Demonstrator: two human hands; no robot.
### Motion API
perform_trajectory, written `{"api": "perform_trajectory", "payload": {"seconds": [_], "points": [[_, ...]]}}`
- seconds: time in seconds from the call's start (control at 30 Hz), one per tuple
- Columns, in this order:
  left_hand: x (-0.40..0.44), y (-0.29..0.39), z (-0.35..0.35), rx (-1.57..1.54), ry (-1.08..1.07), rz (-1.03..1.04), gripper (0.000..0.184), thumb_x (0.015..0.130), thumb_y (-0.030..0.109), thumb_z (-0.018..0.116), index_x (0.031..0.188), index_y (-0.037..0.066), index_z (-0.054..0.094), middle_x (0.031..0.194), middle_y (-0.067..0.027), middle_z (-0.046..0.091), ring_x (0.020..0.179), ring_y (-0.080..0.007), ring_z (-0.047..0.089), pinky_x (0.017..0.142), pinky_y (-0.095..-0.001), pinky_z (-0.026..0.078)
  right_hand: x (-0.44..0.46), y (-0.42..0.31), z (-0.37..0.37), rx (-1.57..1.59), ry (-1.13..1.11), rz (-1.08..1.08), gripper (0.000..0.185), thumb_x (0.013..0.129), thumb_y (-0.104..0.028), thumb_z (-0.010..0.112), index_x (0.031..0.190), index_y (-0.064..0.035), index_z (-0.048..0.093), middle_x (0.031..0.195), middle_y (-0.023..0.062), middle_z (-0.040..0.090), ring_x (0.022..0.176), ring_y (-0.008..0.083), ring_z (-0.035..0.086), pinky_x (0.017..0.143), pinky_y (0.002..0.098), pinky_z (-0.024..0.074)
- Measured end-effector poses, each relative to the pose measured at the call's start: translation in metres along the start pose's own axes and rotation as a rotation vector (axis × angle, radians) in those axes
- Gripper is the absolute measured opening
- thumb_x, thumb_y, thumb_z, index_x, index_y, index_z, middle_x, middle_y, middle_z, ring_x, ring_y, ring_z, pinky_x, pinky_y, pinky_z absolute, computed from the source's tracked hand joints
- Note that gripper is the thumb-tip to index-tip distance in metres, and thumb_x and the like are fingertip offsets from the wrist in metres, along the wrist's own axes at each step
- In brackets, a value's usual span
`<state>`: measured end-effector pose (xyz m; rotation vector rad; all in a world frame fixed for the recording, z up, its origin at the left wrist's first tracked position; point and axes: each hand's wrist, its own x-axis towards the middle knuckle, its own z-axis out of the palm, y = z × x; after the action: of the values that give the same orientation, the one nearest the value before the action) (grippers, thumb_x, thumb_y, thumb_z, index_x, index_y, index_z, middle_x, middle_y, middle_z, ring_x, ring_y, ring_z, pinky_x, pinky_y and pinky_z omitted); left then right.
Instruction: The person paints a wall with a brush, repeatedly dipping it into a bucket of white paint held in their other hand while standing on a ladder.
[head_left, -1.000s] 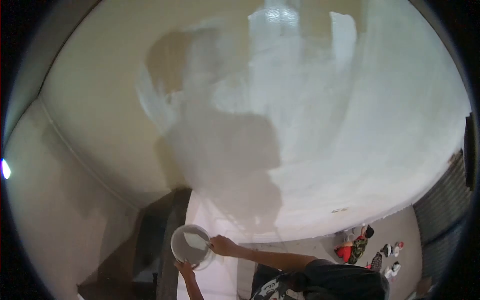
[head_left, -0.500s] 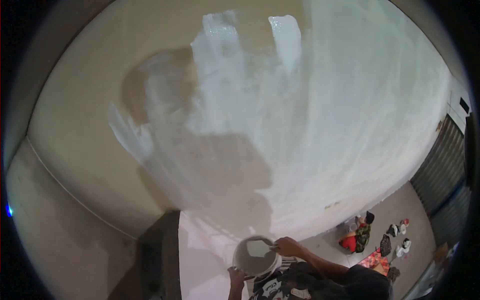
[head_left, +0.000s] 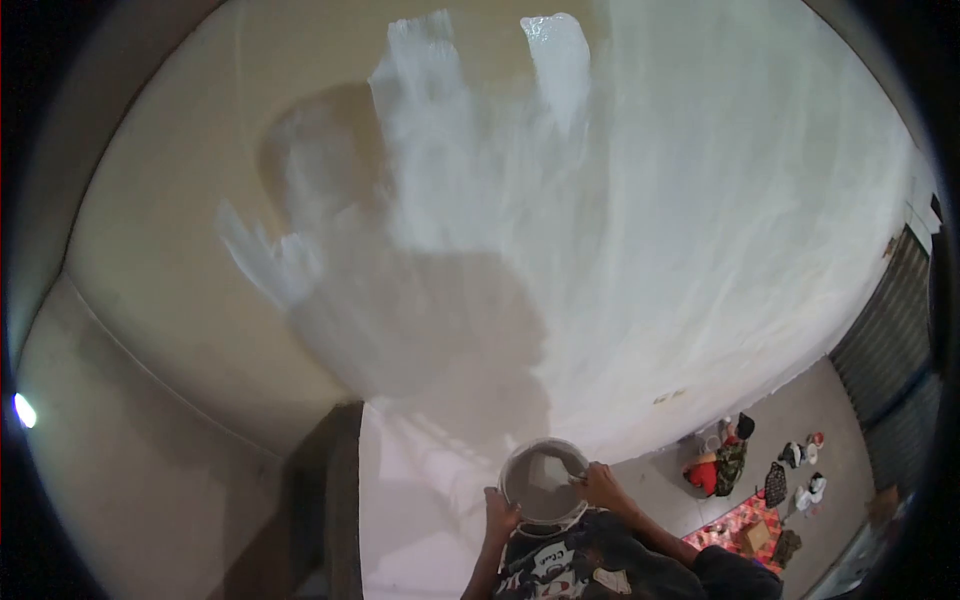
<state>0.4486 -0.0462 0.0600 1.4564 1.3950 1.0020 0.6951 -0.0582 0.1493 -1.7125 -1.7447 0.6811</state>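
Observation:
Close to my body is a round white bucket (head_left: 545, 515) with greyish-white material inside. My left hand (head_left: 501, 508) grips its left rim. My right hand (head_left: 600, 487) is closed at the right rim on the handle of a wide flat scraper (head_left: 556, 472), whose pale blade lies over the bucket's opening. In front of me rises a wall (head_left: 680, 200) with white coating over a beige surface. Thick wet white patches (head_left: 562, 60) show near its top, and my shadow falls across its middle.
Far below on the right, another person (head_left: 722, 465) crouches on the floor beside the wall, near a red patterned cloth (head_left: 735, 525) and scattered small items. A pale ledge (head_left: 410, 540) and a dark edge (head_left: 345, 500) lie at lower left. A corrugated shutter (head_left: 885, 330) stands at right.
The bucket and both hands have moved right, nearer my body, with the scraper still over the bucket. The view has shifted, showing more floor and the red cloth.

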Motion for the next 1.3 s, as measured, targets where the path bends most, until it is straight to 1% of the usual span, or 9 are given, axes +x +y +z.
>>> {"api": "perform_trajectory", "payload": {"seconds": [0.17,0.27,0.4,0.57,0.63,0.77,1.0,1.2,1.3], "points": [[-0.021,0.069,-0.003,0.568,0.06,0.063,0.044,0.062,0.007,0.062,0.095,-0.009,0.037,0.097,-0.0265,0.039,0.091,-0.0393,0.04,0.073,-0.0482,0.037,-0.002,0.007,0.01,-0.037,-0.018,0.015,0.028,0.066,-0.018,0.059,0.061,0.0099,0.055,0.059,0.0286,0.051,0.063,0.0383,0.059,0.056,0.0435,0.046],[-0.031,0.061,0.001,0.538,0.133,-0.06,0.046,0.062,0.007,0.062,0.096,-0.009,0.037,0.095,-0.0257,0.04,0.09,-0.0409,0.041,0.074,-0.0475,0.037,-0.01,0.021,0.027,-0.102,-0.077,0.04,0.027,0.066,-0.017,0.059,0.062,0.0096,0.056,0.061,0.0291,0.052,0.064,0.0399,0.058,0.059,0.0453,0.0455],[-0.037,0.103,-0.009,0.356,0.193,-0.335,0.048,0.063,0.006,0.063,0.098,-0.008,0.035,0.092,-0.0263,0.045,0.091,-0.0385,0.047,0.076,-0.0443,0.04,-0.003,0.019,0.03,-0.069,-0.239,0.083,0.026,0.067,-0.017,0.058,0.064,0.0084,0.057,0.069,0.0289,0.055,0.072,0.0427,0.056,0.067,0.0481,0.0441],[-0.046,0.095,-0.017,0.017,0.407,-0.45,0.041,0.068,0.01,0.063,0.099,-0.007,0.041,0.085,-0.0252,0.054,0.084,-0.036,0.055,0.075,-0.041,0.043,0.015,-0.011,0.02,-0.119,-0.105,-0.121,0.022,0.067,-0.015,0.058,0.067,0.007,0.056,0.074,0.0274,0.055,0.076,0.0433,0.053,0.07,0.0483,0.0425],[-0.057,0.054,-0.012,0.207,0.425,-0.222,0.033,0.071,0.013,0.06,0.098,-0.005,0.049,0.084,-0.0221,0.058,0.082,-0.038,0.056,0.074,-0.0411,0.045,0.018,-0.001,0.026,-0.096,-0.153,-0.144,0.022,0.067,-0.015,0.058,0.07,0.0066,0.056,0.075,0.0268,0.054,0.076,0.0428,0.053,0.07,0.0485,0.0418],[-0.072,0.049,-0.019,0.253,0.256,-0.269,0.026,0.072,0.015,0.056,0.094,0.0,0.057,0.089,-0.0219,0.059,0.087,-0.0385,0.055,0.074,-0.0428,0.044,0.018,0.008,0.034,-0.161,-0.244,-0.286,0.021,0.07,-0.015,0.058,0.075,0.0064,0.056,0.075,0.0259,0.055,0.074,0.0425,0.053,0.068,0.048,0.0418],[-0.092,0.069,-0.029,-0.074,0.239,-0.248,0.045,0.077,0.005,0.049,0.122,0.004,0.042,0.11,-0.0205,0.054,0.1,-0.0335,0.053,0.085,-0.0389,0.041,0.024,-0.037,0.012,-0.113,-0.469,-0.18,0.019,0.073,-0.014,0.058,0.078,0.0043,0.055,0.075,0.0242,0.055,0.076,0.0418,0.053,0.067,0.047,0.0411],[-0.1,0.076,-0.026,-0.468,0.313,-0.375,0.047,0.08,0.0,0.043,0.126,0.001,0.036,0.112,-0.0159,0.053,0.102,-0.0227,0.051,0.088,-0.0337,0.04,0.018,-0.052,0.025,-0.485,-0.329,-0.648,0.016,0.071,-0.004,0.053,0.079,0.0093,0.058,0.079,0.0247,0.054,0.089,0.0404,0.05,0.084,0.0461,0.0391],[-0.103,0.08,-0.032,-0.475,0.303,-0.414,0.047,0.081,0.0,0.043,0.127,0.0,0.035,0.113,-0.0157,0.052,0.101,-0.0215,0.05,0.088,-0.0333,0.04,0.0,-0.105,0.029,-0.446,-0.264,-0.582,0.015,0.071,-0.002,0.051,0.077,0.0085,0.06,0.095,0.0258,0.049,0.101,0.0415,0.042,0.09,0.0465,0.0358]]}}
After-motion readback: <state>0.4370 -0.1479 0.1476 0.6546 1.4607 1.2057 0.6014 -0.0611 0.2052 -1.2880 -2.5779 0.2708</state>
